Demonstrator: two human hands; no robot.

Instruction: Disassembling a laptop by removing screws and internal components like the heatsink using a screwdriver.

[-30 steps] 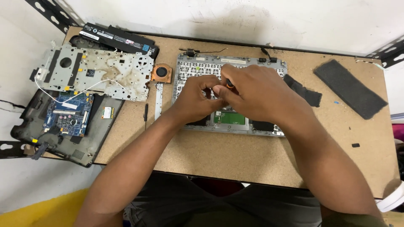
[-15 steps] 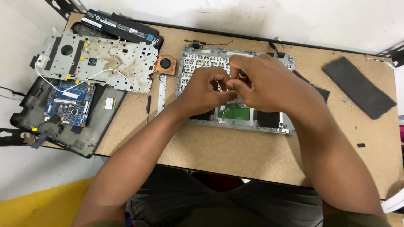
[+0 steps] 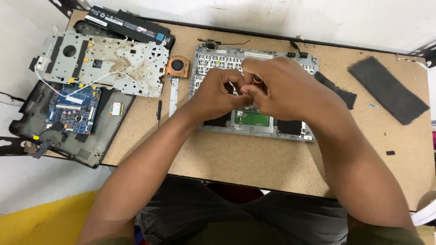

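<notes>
Both hands meet over the middle of an upturned laptop palmrest frame [image 3: 254, 124], a silver panel lying flat on the particleboard table [image 3: 254, 159] with its long axis running left to right and its hinge edge toward the wall. The left hand [image 3: 218, 93] curls its fingers inward and presses against the right hand [image 3: 284, 88], whose fingertips pinch a small tool with an orange and black handle [image 3: 257, 80] (probably a screwdriver, though only the tip of the handle shows, so which way its shaft points cannot be told). Below the hands, the green touchpad board [image 3: 252, 119] sits in the frame's near edge.

Left of the frame lies a narrow metal bracket [image 3: 173, 90], and beside it a thin dark stick [image 3: 159, 109], both lengthwise toward the wall. A copper-coloured cooling fan [image 3: 176, 66] rests just off the frame's far left corner. Further left, a stained metal keyboard plate [image 3: 102, 63] overlaps the laptop's bottom case [image 3: 81, 145], which holds a blue motherboard [image 3: 72, 109]. A black battery pack [image 3: 129, 25] lies along the far edge. To the right lie two dark foam strips, one near the frame [image 3: 338, 90] and a larger one [image 3: 388, 90] well apart.
</notes>
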